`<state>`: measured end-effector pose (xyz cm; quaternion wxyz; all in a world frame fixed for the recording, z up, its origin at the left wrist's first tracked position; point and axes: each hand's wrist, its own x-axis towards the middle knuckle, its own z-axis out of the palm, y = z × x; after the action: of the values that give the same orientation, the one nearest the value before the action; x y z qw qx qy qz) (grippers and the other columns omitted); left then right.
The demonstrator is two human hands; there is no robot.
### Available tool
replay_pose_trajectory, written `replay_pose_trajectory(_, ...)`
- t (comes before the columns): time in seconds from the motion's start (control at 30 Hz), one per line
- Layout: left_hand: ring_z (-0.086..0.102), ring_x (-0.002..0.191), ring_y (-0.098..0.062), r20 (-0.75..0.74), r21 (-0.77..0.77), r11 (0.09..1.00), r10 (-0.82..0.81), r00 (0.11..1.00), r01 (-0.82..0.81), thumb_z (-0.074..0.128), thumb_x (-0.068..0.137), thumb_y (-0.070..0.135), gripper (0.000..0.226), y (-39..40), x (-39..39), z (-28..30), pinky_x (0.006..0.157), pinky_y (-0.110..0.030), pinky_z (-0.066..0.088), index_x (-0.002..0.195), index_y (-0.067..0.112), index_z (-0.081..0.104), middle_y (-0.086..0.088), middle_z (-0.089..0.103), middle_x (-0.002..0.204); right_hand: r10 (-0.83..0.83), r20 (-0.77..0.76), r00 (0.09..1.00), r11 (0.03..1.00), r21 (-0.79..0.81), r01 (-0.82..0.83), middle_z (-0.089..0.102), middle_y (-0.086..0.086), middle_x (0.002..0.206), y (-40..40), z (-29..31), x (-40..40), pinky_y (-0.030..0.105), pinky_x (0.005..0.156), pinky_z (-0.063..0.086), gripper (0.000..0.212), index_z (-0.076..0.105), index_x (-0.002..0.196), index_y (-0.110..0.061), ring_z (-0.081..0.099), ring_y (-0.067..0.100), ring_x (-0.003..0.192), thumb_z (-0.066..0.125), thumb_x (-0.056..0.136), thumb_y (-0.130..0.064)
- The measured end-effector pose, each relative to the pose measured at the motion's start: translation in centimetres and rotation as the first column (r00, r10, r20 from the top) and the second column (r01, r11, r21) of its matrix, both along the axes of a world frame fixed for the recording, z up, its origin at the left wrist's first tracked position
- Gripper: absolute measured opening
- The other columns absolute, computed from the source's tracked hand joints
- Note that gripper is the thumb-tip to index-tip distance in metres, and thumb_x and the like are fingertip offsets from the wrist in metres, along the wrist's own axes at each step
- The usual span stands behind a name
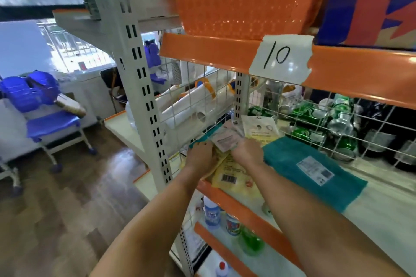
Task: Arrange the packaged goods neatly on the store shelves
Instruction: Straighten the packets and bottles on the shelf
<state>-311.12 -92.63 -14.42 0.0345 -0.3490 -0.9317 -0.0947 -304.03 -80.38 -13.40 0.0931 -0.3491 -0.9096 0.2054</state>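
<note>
Head view: both hands work at the left end of the shelf point(382, 213), under the taped "10" label point(282, 57). Left hand point(199, 157) curled, fingers pressing on the flat packets point(227, 140); right hand point(247, 153) curled on the same fanned stack, fingertips hidden under it. Firm grip or just touch: cannot tell. Yellow barcoded packet point(231, 177) lies under both wrists. Teal cloth pack point(313, 171) just right of the hands. Packet print blurred. Orange basket point(245, 0) above the label, contents hidden. Green cans point(308, 114) behind wire mesh.
</note>
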Motion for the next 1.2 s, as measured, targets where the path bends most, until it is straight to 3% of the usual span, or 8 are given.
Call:
replay_pose_trajectory(0.13,0.05,0.116,-0.027,0.007,-0.002,1.0,-0.018,1.0,0.018,0.036,0.097,0.037,0.037,0.1,-0.5,-0.1,0.094,-0.038,0.039,0.124,0.017,0.053,-0.008,0.055,0.128,-0.017,-0.048,0.999,0.991,-0.131,0.011,0.067,0.008,0.106,-0.3,1.0,-0.1,0.026,0.067,0.041,0.026,0.066,0.105,-0.014,0.062,0.026,0.094,0.047,0.092,-0.026)
replay_pose_trajectory(0.27,0.051,0.112,-0.03,0.038,0.004,0.999,-0.049,0.998,0.049,0.037,0.094,0.036,0.035,0.0,-1.0,0.0,0.091,-0.042,0.044,0.118,0.016,0.055,-0.01,0.058,0.123,-0.037,-0.087,0.996,0.955,-0.298,0.009,0.06,0.014,0.123,-1.1,1.8,0.3,0.029,0.082,0.044,0.037,0.059,0.123,-0.014,0.057,0.03,0.109,0.045,0.097,-0.036)
replay_pose_trajectory(0.43,0.057,0.101,-0.03,0.02,0.011,0.993,-0.118,0.993,0.117,0.037,0.093,0.035,0.031,-0.7,-1.7,0.4,0.082,-0.04,0.049,0.108,0.016,0.057,-0.008,0.061,0.112,-0.128,-0.117,0.985,0.779,-0.626,0.027,0.049,0.011,0.135,-2.3,2.8,0.8,0.025,0.096,0.039,0.041,0.045,0.135,-0.005,0.047,0.026,0.125,0.05,0.097,-0.019)
replay_pose_trajectory(0.53,0.061,0.09,-0.03,0.023,0.023,0.984,-0.175,0.984,0.175,0.038,0.093,0.031,0.026,-1.1,-2.1,0.8,0.075,-0.037,0.052,0.098,0.015,0.058,-0.009,0.064,0.103,-0.285,-0.106,0.953,0.68,-0.723,0.123,0.053,0.016,0.127,-2.8,2.7,0.8,0.032,0.096,0.043,0.044,0.045,0.133,-0.002,0.053,0.024,0.112,0.052,0.094,-0.022)
replay_pose_trajectory(0.63,0.062,0.087,-0.028,0.016,0.015,0.976,-0.219,0.976,0.219,0.035,0.096,0.024,0.024,-1.6,-2.6,1.2,0.074,-0.037,0.054,0.099,0.016,0.057,-0.009,0.066,0.105,-0.399,-0.16,0.903,0.616,-0.777,0.135,0.057,0.012,0.099,-3.8,3.4,0.8,0.038,0.086,0.052,0.034,0.054,0.123,-0.002,0.059,0.026,0.093,0.052,0.095,-0.021)
replay_pose_trajectory(0.87,0.063,0.096,-0.026,-0.079,0.0,0.916,-0.4,0.913,0.401,0.037,0.098,0.023,0.026,-2.2,-2.5,2.2,0.075,-0.033,0.048,0.113,0.012,0.055,-0.007,0.064,0.112,-0.584,-0.228,0.779,0.592,-0.777,0.216,0.061,0.018,0.105,-4.3,2.2,1.5,0.043,0.079,0.05,0.025,0.059,0.107,-0.002,0.06,0.036,0.101,0.05,0.093,-0.021)
replay_pose_trajectory(1.1,0.05,0.115,-0.026,-0.038,0.06,0.866,-0.495,0.868,0.496,0.042,0.096,0.025,0.031,-1.0,0.3,1.5,0.09,-0.035,0.043,0.123,0.012,0.051,-0.009,0.055,0.124,-0.805,-0.173,0.568,0.388,-0.877,0.283,0.054,0.009,0.092,-7.4,1.5,7.0,0.03,0.066,0.039,0.027,0.056,0.115,0.001,0.054,0.025,0.083,0.045,0.097,-0.017)
replay_pose_trajectory(1.2,0.047,0.117,-0.024,-0.014,0.075,0.827,-0.557,0.83,0.557,0.042,0.097,0.028,0.033,-0.5,1.9,0.9,0.093,-0.033,0.04,0.126,0.013,0.048,-0.007,0.051,0.128,-0.879,-0.163,0.448,0.253,-0.956,0.148,0.058,0.008,0.075,-7.1,1.0,8.8,0.027,0.06,0.046,0.016,0.06,0.089,-0.003,0.054,0.019,0.065,0.048,0.095,-0.012)
